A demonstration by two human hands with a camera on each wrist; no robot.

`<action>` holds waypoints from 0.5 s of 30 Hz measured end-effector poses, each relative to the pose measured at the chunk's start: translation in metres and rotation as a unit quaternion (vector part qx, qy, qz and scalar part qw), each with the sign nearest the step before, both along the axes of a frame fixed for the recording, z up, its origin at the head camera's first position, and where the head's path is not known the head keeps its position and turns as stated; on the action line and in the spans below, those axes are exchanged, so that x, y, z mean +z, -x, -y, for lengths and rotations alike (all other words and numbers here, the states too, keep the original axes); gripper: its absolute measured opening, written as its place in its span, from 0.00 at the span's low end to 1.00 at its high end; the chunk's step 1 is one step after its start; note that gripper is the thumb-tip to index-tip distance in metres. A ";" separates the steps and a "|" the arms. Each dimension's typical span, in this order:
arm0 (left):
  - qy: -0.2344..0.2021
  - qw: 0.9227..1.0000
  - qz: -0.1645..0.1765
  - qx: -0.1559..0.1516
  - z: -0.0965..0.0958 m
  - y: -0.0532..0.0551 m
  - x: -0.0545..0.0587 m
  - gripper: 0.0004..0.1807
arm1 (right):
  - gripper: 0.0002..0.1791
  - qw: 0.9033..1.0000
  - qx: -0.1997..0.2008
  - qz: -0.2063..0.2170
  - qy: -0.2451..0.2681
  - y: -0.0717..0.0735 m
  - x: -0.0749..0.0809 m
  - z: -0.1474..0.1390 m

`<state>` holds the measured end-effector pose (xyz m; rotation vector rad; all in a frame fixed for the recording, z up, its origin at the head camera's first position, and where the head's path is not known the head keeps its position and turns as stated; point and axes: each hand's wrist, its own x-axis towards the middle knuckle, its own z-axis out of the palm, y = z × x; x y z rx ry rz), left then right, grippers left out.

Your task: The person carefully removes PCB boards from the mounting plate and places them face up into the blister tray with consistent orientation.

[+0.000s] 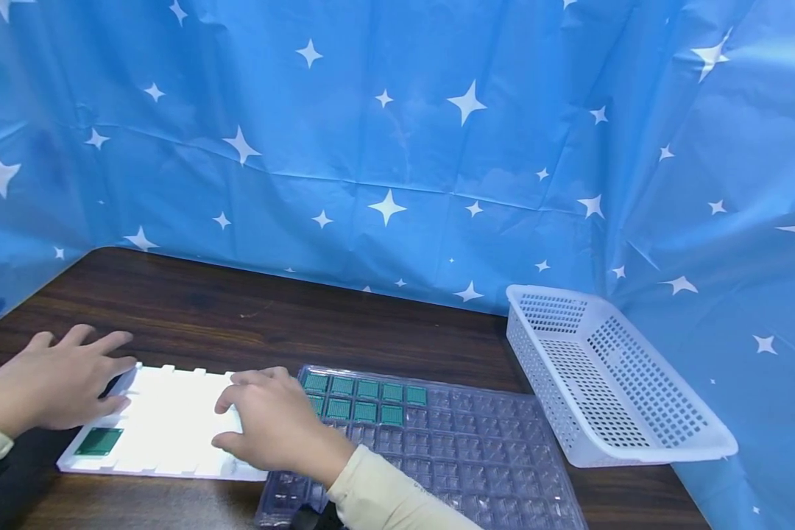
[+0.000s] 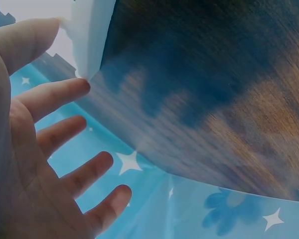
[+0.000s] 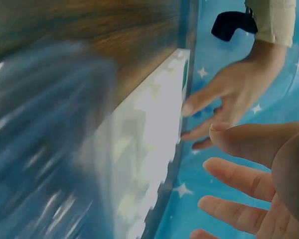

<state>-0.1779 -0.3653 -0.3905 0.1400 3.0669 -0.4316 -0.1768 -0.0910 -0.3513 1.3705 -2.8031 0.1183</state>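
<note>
A white tray (image 1: pixel 172 423) with notched long edges lies at the left, glaring bright in the head view. One green square chip (image 1: pixel 99 442) sits in its left end. My left hand (image 1: pixel 62 379) is at that end, fingers spread; in the left wrist view its thumb and forefinger meet the tray's edge (image 2: pixel 93 37). Above the tray's right end hovers my right hand (image 1: pixel 281 423), fingers loosely bent, with nothing seen in its grasp. Partly under the right forearm lies a clear plastic compartment tray (image 1: pixel 477 442), with several green chips (image 1: pixel 364 411) in its far left pockets.
A white perforated basket (image 1: pixel 616 375) stands at the right, beside the clear tray. The dark wooden table (image 1: pixel 238 302) ends at a blue curtain (image 1: pixel 384 147) with white stars, behind and at both sides.
</note>
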 end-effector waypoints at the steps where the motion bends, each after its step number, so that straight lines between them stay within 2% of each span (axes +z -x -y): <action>1: -0.001 1.000 -0.001 -0.001 0.000 -0.001 0.000 0.31 | 0.16 1.000 0.005 -0.002 -0.001 -0.001 0.000 0.005; 7: -0.013 1.000 0.004 -0.009 -0.001 0.000 0.000 0.30 | 0.15 0.999 0.024 -0.011 -0.018 -0.006 -0.002 0.029; 15: -0.002 1.000 -0.003 -0.006 -0.001 -0.001 0.001 0.29 | 0.15 0.999 0.014 -0.002 -0.034 -0.011 -0.006 0.049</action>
